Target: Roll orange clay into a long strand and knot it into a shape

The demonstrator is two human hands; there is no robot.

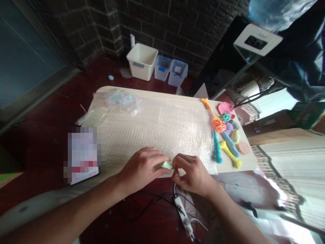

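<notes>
My left hand (145,166) is closed around a pale green piece (166,165), perhaps modelling clay, gripped between thumb and fingers. My right hand (189,171) pinches the right end of the same piece, its fingertips close to those of my left. Most of the piece is hidden by my fingers. Both hands are over the front edge of the bubble wrap (152,125). To their right lie colourful clay-like shapes: a teal twisted strip (216,147), a yellow bone-like shape (231,155), a blue strip (230,144) and an orange lattice ball (219,125).
Bubble wrap covers much of the pale table (248,161). Clear plastic bags (123,100) lie at the back left, a blurred-out tablet-like object (83,156) at the left edge. Bins (143,62) stand on the floor behind; a white power strip (183,217) lies below.
</notes>
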